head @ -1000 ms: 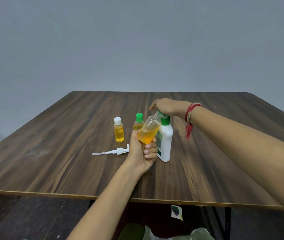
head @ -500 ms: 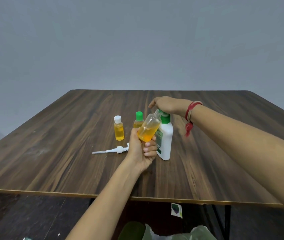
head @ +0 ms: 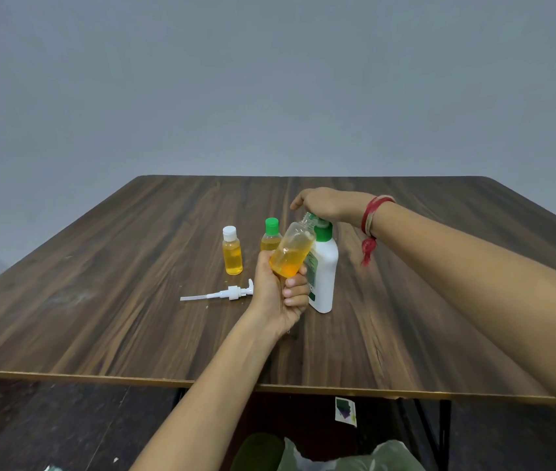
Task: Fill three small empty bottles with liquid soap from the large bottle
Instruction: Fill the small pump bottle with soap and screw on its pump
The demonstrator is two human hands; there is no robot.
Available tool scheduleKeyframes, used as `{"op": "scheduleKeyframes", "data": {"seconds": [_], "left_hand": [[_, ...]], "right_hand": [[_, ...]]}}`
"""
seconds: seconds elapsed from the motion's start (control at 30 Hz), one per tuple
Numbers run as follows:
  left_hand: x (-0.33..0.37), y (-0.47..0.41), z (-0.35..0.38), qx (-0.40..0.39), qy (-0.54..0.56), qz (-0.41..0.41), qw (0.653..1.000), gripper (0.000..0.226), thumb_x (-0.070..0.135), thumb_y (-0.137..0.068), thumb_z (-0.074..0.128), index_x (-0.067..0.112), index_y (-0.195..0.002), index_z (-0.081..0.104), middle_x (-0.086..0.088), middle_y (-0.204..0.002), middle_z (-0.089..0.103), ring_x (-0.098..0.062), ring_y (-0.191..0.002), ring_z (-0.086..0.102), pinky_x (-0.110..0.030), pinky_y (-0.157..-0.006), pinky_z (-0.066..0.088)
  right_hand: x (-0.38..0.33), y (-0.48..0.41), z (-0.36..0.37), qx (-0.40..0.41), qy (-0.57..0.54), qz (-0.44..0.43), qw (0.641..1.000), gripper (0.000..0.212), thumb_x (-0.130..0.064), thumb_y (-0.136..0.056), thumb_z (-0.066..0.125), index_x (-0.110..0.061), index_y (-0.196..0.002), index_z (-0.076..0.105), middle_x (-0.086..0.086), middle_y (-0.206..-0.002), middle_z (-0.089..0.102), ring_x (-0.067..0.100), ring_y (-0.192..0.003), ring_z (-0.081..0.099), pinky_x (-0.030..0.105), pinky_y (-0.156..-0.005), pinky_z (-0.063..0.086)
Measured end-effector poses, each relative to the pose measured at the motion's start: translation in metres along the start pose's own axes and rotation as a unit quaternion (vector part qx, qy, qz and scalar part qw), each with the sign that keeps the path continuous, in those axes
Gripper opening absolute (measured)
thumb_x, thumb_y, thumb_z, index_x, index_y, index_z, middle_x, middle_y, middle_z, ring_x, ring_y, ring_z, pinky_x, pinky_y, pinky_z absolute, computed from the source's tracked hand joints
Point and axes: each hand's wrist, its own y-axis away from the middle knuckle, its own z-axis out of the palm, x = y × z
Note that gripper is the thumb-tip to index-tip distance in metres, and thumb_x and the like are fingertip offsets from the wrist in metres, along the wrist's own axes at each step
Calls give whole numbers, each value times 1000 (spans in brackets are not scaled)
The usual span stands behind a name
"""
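**Q:** What is left of centre on the table (head: pixel 100 300)?

**A:** A white pump (head: pixel 218 294) lies flat. Behind it stand two small bottles of yellow soap: the white-capped bottle (head: pixel 232 251), then the green-capped bottle (head: pixel 270 236).

**Q:** And the hands?

**A:** At centre, the left hand (head: pixel 280 294) grips the open bottle (head: pixel 291 249). It is part full and tilted, with its neck toward the upper right. Just to its right stands the large bottle (head: pixel 324 273), white with a green cap. The right hand (head: pixel 327 203) hovers palm down over both tops. I cannot tell whether it holds anything.

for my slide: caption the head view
Left hand holds an uncapped clear bottle of orange soap tilted beside a white green-topped bottle under the right hand
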Motion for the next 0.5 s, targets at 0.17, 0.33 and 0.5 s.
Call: {"op": "scheduleKeyframes", "data": {"seconds": [0.17,0.33,0.5], "left_hand": [[0,1,0,4,-12,-1,1000,54,45,-89,35,7,-55,52,4,-39,32,-4,-29,27,-13,-28,19],[1,-1,-1,6,-13,-1,1000,54,45,-89,36,7,-54,52,4,-39,32,-4,-29,27,-13,-28,19],[-1,-2,-1,0,-7,4,1000,52,41,-88,35,7,-53,53,4,-39,31,-4,-28,25,-13,-28,17]], "right_hand": [[2,-2,2,1,7,5,1000,47,7,-98,23,-3,-139,42,12,-150,34,24,-137,34,28,-108,30],[3,-3,1,1,24,-7,1000,44,0,-100,23,-2,-138,44,13,-149,35,26,-135,37,30,-109,31],[0,0,1,9,28,-9,1000,45,2,-99,24,-2,-138,44,13,-150,35,25,-136,36,30,-109,31]]}}
